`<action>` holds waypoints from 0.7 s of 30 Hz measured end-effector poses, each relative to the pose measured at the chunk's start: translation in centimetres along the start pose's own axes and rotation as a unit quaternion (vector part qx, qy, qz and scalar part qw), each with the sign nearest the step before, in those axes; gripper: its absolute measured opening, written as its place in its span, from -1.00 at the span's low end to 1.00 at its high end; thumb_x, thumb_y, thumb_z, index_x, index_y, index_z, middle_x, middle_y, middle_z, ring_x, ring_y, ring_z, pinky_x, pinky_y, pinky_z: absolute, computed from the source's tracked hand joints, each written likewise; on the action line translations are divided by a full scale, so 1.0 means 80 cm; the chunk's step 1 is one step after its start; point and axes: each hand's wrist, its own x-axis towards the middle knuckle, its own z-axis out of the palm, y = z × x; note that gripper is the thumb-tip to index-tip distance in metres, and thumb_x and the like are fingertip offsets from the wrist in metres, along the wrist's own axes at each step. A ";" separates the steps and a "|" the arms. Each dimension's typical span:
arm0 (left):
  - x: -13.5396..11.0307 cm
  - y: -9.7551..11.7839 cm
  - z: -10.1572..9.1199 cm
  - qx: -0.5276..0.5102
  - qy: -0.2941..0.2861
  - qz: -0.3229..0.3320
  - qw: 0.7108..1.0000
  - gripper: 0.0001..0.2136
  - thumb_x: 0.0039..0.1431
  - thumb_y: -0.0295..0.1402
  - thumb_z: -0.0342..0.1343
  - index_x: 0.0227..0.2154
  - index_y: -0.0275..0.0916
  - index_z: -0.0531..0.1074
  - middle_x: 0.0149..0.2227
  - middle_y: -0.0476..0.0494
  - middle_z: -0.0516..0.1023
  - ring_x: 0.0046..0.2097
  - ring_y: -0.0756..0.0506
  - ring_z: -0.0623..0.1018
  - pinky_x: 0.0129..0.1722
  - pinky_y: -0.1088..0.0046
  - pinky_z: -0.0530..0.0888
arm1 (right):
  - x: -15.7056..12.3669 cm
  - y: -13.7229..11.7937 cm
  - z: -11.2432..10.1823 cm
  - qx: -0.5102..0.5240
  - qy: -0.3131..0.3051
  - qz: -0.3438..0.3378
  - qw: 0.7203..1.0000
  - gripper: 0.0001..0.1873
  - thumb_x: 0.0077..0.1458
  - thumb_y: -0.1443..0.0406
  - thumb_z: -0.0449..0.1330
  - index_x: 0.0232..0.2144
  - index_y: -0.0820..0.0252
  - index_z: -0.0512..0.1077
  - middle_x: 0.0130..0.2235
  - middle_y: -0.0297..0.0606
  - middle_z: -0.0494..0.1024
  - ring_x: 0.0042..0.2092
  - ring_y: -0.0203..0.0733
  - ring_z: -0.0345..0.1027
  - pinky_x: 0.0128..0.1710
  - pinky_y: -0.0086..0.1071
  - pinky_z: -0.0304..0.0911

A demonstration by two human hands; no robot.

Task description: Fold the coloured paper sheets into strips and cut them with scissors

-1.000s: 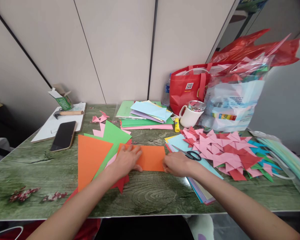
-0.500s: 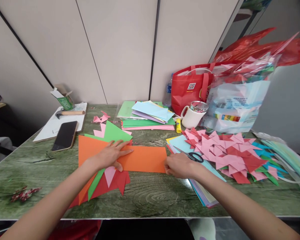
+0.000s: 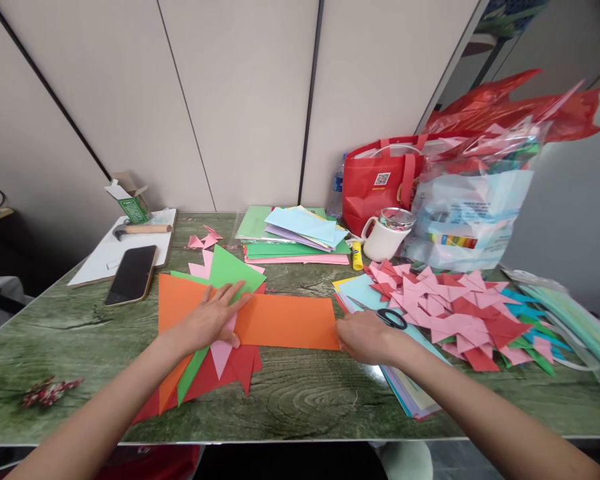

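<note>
1. Head view: one orange paper rectangle (image 3: 286, 323) lies midway between the desk's (image 3: 310, 410) front and back edges.
2. Left hand (image 3: 211, 319) lies spread at its left end; right hand (image 3: 365, 337) curls at its right edge, pinch unclear.
3. One phone (image 3: 131, 275), one hammer (image 3: 147, 229), one mug (image 3: 384, 241).
4. Toward the back right corner, one clear plastic bag (image 3: 480, 203) holds folded paper pieces (image 3: 505, 157).

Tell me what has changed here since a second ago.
The left hand has slid leftward along the orange rectangle to its left end, and now lies partly over the green paper. The right hand stays curled at the rectangle's right edge; scissors, mug and folded-paper pile stayed put.
</note>
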 end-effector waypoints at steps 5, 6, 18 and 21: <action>-0.019 -0.028 0.019 -0.067 0.110 -0.058 0.990 -0.33 0.16 -0.06 0.03 0.27 -0.09 -0.09 0.31 -0.31 -0.03 0.27 -0.31 0.09 0.16 0.02 0.11 | -0.005 -0.005 0.003 -0.012 0.045 0.011 0.999 -0.76 0.07 0.49 0.03 -0.26 0.35 0.47 -0.20 0.06 0.54 -0.14 0.07 0.44 -0.25 -0.21 0.28; -0.023 -0.033 0.020 -0.076 0.135 -0.089 0.984 -0.33 0.18 -0.05 0.00 0.27 -0.11 -0.11 0.30 -0.32 -0.01 0.27 -0.31 0.11 0.14 0.05 0.15 | -0.005 -0.008 0.006 -0.007 0.080 -0.007 0.997 -0.75 0.07 0.49 0.03 -0.23 0.34 0.45 -0.17 0.05 0.51 -0.12 0.04 0.41 -0.23 -0.22 0.28; -0.038 -0.044 0.038 -0.105 0.131 -0.219 0.961 -0.29 0.13 -0.11 0.00 0.26 -0.26 -0.13 0.25 -0.46 0.08 0.25 -0.35 0.12 0.07 0.02 0.20 | 0.013 -0.046 0.036 -0.039 0.204 -0.199 0.958 -0.53 -0.06 0.57 0.05 -0.03 0.43 0.33 0.10 0.19 0.32 0.12 0.10 0.23 0.01 -0.18 0.23; -0.034 -0.042 0.042 -0.089 0.130 -0.243 0.957 -0.33 0.12 -0.13 0.00 0.24 -0.29 -0.03 0.21 -0.45 0.17 0.23 -0.36 0.18 0.03 0.00 0.24 | 0.020 -0.037 0.034 -0.004 0.216 -0.206 0.954 -0.57 -0.04 0.58 0.03 -0.08 0.31 0.36 0.02 0.03 0.43 -0.02 -0.05 0.38 -0.13 -0.31 0.28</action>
